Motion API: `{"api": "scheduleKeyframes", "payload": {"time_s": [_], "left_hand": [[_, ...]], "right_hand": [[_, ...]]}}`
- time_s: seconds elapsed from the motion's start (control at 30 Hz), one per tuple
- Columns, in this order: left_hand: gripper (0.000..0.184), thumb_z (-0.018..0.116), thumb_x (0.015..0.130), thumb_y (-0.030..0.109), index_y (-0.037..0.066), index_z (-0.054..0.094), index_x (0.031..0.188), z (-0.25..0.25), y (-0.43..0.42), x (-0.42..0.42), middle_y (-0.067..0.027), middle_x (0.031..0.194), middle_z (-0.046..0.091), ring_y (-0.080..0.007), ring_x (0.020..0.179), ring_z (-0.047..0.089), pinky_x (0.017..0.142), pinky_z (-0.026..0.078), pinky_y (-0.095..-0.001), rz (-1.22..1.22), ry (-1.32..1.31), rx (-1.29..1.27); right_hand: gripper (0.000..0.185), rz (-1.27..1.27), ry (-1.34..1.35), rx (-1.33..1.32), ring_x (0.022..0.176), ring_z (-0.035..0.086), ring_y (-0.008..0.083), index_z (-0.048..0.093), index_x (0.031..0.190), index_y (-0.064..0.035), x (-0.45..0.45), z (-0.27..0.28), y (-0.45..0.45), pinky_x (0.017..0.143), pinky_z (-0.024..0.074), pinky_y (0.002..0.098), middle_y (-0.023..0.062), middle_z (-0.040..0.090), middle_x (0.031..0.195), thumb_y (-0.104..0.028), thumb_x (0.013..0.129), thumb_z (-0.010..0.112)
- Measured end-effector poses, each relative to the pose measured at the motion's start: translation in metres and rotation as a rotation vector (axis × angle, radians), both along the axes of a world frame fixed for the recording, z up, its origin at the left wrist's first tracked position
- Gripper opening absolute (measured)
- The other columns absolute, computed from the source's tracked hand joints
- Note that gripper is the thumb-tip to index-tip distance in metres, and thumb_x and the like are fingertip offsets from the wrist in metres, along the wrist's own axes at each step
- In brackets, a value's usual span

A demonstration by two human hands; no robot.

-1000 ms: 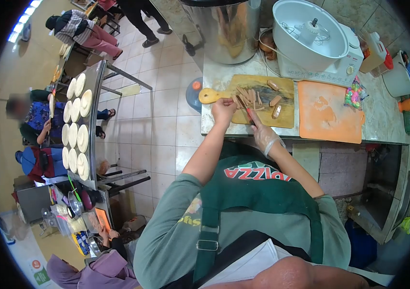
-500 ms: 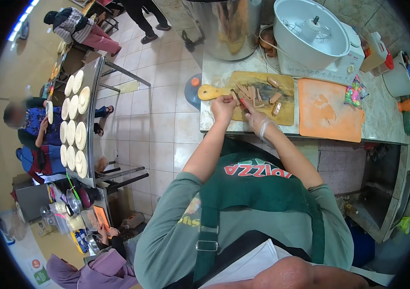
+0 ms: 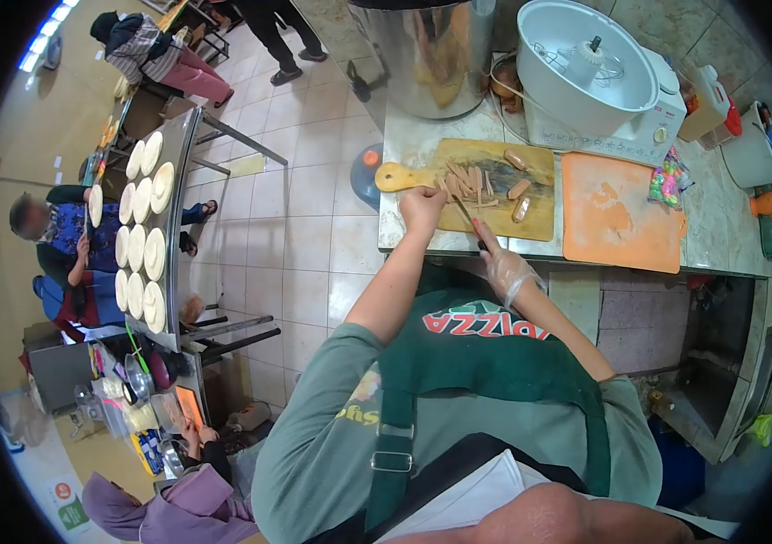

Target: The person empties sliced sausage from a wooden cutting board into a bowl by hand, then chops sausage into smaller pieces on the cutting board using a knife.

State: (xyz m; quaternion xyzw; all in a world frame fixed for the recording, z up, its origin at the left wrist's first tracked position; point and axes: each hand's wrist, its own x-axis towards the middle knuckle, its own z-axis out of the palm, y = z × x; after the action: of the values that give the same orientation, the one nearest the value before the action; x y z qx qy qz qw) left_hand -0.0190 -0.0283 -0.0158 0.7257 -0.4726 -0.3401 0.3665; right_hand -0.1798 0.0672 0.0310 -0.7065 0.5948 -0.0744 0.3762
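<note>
we judge the sausage strips (image 3: 469,184) on the wooden board (image 3: 535,227) soft, best pinched mid-length, with our right hand (image 3: 506,270) closed round the knife (image 3: 480,238) and our left hand (image 3: 420,212) bending its fingers, gap and hold unclear.

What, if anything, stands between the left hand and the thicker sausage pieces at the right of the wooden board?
Two things: the knife, held in the right hand, and the cut strips lie between the left hand and the thicker sausage pieces.
</note>
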Motion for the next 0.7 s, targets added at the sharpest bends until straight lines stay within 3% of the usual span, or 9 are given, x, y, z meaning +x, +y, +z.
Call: {"api": "scheduleKeyframes", "payload": {"time_s": [0.37,0.43,0.57,0.67,0.7], "left_hand": [[0.019,0.066,0.060,0.019,0.001,0.065,0.065,-0.007,-0.004,0.000,-0.0135,0.059,0.060,-0.0231,0.056,0.060,0.058,0.046,-0.0309,0.014,0.017,0.035],[0.019,0.066,0.060,0.019,0.001,0.065,0.065,-0.007,-0.004,0.000,-0.0137,0.059,0.060,-0.0232,0.055,0.060,0.058,0.046,-0.0311,0.015,0.015,0.038],[0.019,0.066,0.059,0.019,0.000,0.064,0.064,-0.008,-0.004,0.002,-0.0137,0.059,0.060,-0.0235,0.055,0.059,0.057,0.046,-0.0311,-0.004,0.024,0.018],[0.019,0.066,0.059,0.018,0.000,0.064,0.064,-0.004,-0.002,0.001,-0.0136,0.059,0.060,-0.0235,0.055,0.060,0.057,0.046,-0.0310,-0.014,0.031,-0.011],[0.018,0.066,0.060,0.017,0.000,0.064,0.064,-0.003,-0.001,0.001,-0.0136,0.059,0.060,-0.0234,0.056,0.060,0.057,0.046,-0.0310,-0.014,0.036,-0.027]], "right_hand": [[0.055,-0.005,-0.036,-0.166,0.069,0.056,0.0388,0.004,0.135,-0.0239,0.019,-0.027,-0.022,0.061,0.0407,0.0462,0.0250,0.057,0.073,-0.016,0.089,0.033],[0.055,-0.021,0.024,-0.032,0.068,0.056,0.0386,0.004,0.135,-0.0243,0.021,-0.014,-0.023,0.061,0.0404,0.0467,0.0251,0.056,0.073,-0.015,0.089,0.032],[0.055,-0.015,-0.045,-0.110,0.069,0.056,0.0390,0.005,0.135,-0.0244,0.027,-0.014,-0.032,0.063,0.0406,0.0461,0.0264,0.056,0.076,-0.015,0.088,0.032],[0.056,-0.003,0.078,0.075,0.073,0.056,0.0401,0.006,0.135,-0.0241,0.030,-0.010,-0.048,0.067,0.0408,0.0454,0.0286,0.056,0.080,-0.015,0.088,0.034],[0.055,0.007,0.019,0.033,0.078,0.055,0.0405,0.009,0.135,-0.0223,0.028,-0.020,-0.053,0.069,0.0413,0.0454,0.0285,0.055,0.087,-0.014,0.087,0.035]]}}
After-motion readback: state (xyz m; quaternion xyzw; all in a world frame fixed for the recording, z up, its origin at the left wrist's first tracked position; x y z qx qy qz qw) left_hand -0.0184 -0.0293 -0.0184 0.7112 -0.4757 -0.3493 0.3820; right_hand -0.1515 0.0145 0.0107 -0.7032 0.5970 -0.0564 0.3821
